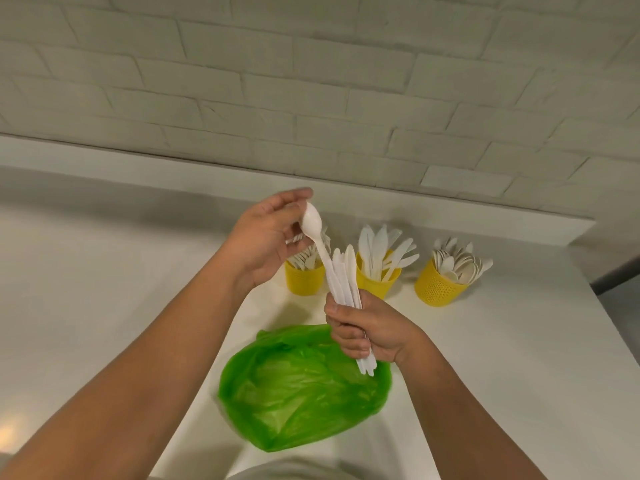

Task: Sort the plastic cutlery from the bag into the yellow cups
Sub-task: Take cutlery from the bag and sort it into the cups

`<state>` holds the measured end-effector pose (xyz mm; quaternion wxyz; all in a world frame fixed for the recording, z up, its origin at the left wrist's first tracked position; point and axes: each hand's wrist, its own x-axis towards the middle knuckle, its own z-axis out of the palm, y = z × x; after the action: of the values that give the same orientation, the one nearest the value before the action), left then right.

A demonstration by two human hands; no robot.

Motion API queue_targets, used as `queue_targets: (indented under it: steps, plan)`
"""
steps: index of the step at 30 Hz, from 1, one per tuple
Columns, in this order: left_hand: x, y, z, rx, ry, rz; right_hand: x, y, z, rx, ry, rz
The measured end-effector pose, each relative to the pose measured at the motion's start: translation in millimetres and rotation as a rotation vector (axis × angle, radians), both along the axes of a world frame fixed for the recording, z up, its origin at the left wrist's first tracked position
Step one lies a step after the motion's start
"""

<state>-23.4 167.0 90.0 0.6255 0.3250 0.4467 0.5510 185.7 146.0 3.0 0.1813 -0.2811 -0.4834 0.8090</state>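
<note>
Table (104, 271): white, smooth. Its far edge meets a raised white ledge (138, 150) under a wall of pale painted brick (311, 81). The right edge runs just past the cups and falls away to a darker floor. We note wide bare surface on the left side, and a narrower strip on the right between the bag and the edge.

Three yellow perforated plastic cups stand in a row near the far right corner, apart from one another. The left cup (304, 278) holds forks and is partly hidden behind the left hand. The middle cup (375, 280) holds knives, fanned out. The right cup (438, 289) holds spoons.

The thin green plastic bag (301, 393) lies crumpled and flat on the table near us, in front of the cups.

Right hand (374, 334): fist wrapped tight around a bundle of white plastic cutlery (344, 275), held upright above the bag's far end. The handle ends stick out below the fist.

Left hand (266, 237): raised above the left cup, fingers loosely curled. Thumb and fingertips pinch the bowl of a white plastic spoon (310, 218). The spoon's handle slants down into the bundle.
</note>
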Motion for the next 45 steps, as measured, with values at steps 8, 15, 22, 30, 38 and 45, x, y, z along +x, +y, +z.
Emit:
queue_targets:
  steps: [8,15,22,30,38,45]
  plan:
    - [18,10,7,0.141,-0.142,0.307,-4,-5,-13,0.263,-0.451,-0.275]
    - [24,6,17,0.438,0.16,0.426,0,-9,-21,0.463,-0.707,-0.259]
    - [32,4,-14,0.377,1.287,-0.264,-5,-2,-12,0.546,-0.633,-0.481]
    - [38,1,-24,0.379,1.009,-0.162,0,-1,-11,0.538,-0.568,-0.463]
    - [28,9,-5,0.235,0.633,0.176,21,-17,-28,0.373,-0.657,-0.409]
    - [41,12,5,0.143,0.32,0.188,41,-2,10,-0.117,-0.03,-0.664]
